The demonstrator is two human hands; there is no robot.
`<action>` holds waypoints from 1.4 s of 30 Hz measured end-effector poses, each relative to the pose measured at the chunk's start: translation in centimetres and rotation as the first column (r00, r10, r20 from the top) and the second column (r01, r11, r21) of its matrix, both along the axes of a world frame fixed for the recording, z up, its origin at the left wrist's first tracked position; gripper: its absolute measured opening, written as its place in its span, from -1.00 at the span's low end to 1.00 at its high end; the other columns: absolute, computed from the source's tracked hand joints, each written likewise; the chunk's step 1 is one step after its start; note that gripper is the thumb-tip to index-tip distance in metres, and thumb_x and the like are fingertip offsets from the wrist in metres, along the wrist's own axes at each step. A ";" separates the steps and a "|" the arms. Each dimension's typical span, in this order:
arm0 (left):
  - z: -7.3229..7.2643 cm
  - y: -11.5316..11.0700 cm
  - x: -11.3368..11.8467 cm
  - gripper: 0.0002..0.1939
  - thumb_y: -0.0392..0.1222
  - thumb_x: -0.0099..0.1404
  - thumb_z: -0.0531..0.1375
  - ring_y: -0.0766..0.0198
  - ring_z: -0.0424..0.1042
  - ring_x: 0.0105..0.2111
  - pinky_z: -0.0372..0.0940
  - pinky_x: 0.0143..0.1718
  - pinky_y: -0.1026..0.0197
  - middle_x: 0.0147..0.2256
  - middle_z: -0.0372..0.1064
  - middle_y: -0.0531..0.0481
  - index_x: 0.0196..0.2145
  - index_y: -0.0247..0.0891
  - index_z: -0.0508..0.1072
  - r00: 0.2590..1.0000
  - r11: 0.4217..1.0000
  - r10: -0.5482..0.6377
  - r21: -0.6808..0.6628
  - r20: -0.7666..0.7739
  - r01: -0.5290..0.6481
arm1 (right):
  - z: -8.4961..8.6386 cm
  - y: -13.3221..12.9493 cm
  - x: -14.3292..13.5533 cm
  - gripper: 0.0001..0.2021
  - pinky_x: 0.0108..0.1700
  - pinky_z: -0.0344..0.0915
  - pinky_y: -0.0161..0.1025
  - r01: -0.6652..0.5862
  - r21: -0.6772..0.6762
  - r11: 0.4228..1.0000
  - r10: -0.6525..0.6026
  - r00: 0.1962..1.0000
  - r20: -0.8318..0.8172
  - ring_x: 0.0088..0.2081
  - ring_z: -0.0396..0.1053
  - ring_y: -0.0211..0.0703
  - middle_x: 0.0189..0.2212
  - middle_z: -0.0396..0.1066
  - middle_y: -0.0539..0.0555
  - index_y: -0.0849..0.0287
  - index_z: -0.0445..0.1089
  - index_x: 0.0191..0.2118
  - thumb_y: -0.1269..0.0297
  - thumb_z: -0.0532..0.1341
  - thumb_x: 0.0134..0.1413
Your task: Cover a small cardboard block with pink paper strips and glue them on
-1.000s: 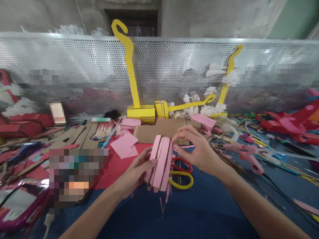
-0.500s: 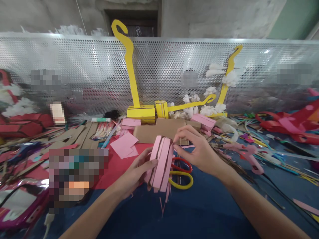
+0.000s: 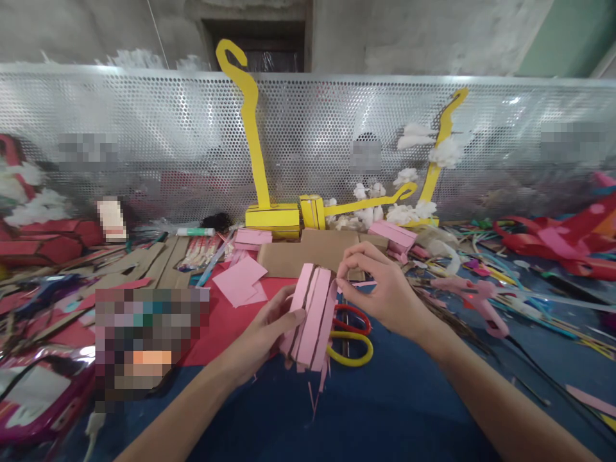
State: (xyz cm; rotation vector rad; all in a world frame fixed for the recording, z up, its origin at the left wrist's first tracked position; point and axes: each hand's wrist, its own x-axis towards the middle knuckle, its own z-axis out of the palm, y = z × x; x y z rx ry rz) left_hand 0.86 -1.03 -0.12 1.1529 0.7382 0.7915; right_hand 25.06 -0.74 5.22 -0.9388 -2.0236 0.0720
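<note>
My left hand (image 3: 269, 330) grips a pink paper-covered cardboard box (image 3: 312, 324) from its left side, thumb on the front face. Dark brown lines of bare cardboard run along the box's edges, and it leans slightly. Close to the upper right corner of the box is my right hand (image 3: 380, 289), thumb and forefinger pinched together. Whatever sits in that pinch is too small to make out. Behind the box lie scissors with a red and a yellow handle (image 3: 368, 350), their blades mostly hidden. Thin pink paper scraps (image 3: 312, 401) lie below the box.
A pink glue gun (image 3: 488, 308) with a black cord lies at right among straws and scraps. Pink paper (image 3: 238, 282) and brown cardboard (image 3: 332, 247) lie behind the hands. Yellow hook-topped pieces (image 3: 254, 135) stand against the perforated metal panel (image 3: 327, 128). Clutter covers the left.
My right hand has drawn back slightly to the right, away from the box's corner, still pinched. My left hand keeps the box nearly in place, with its front turned very slightly.
</note>
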 end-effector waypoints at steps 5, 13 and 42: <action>0.0 0.1 0.0 -0.47 -0.02 0.38 0.26 0.33 0.44 -0.63 0.35 -0.64 0.35 -0.46 0.42 0.09 0.22 -0.13 0.25 1.000 1.000 -0.020 0.023 0.003 0.020 | -0.1 0.1 -0.1 -0.90 -0.05 0.31 -0.11 0.015 0.024 1.000 -0.015 1.000 -0.008 -0.13 0.37 -0.07 -0.17 0.33 0.09 0.09 0.39 -0.27 0.46 0.24 0.21; 0.0 0.1 0.1 -0.46 -0.03 0.37 0.28 0.31 0.48 -0.63 0.35 -0.66 0.33 -0.40 0.45 0.08 0.22 -0.12 0.24 1.000 1.000 -0.022 0.010 0.012 0.021 | -0.1 0.0 -0.2 -0.90 -0.05 0.31 -0.11 0.028 0.032 0.999 -0.027 0.999 -0.016 -0.13 0.38 -0.08 -0.18 0.33 0.09 0.10 0.40 -0.28 0.47 0.24 0.20; 0.2 0.1 -0.1 -0.43 0.01 0.41 0.15 0.20 0.46 -0.59 0.28 -0.66 0.29 -0.45 0.46 -0.02 0.29 -0.19 0.18 0.999 0.996 -0.009 -0.093 0.042 0.013 | -0.4 0.0 0.0 -0.81 -0.18 0.35 -0.14 0.017 -0.019 1.000 -0.019 0.992 -0.123 -0.22 0.34 -0.11 -0.15 0.32 0.12 0.09 0.43 -0.10 0.47 0.12 0.31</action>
